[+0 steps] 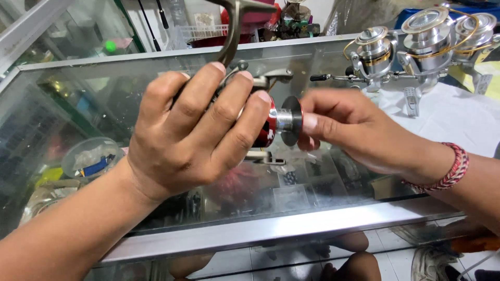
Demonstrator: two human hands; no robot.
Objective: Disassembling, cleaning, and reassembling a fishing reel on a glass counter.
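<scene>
Left hand (195, 132) wraps a red-and-black fishing reel (265, 127), held above the glass-topped desk (312, 221). Right hand (349, 127) pinches the reel's dark round spool end (291, 120); metal neck shiny, smooth. Three silver reels with gold trim (424, 44) sit on white cloth (458, 122), well apart.

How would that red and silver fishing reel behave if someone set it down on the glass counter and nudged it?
The red and silver metal fishing reel looks rigid, probably fairly heavy for its size, since it seems to be solid metal. Its round black-rimmed spool might let it roll or rock. On the smooth glass counter it would likely slide easily. The left hand wraps it fully, suggesting an awkward shape.
</scene>
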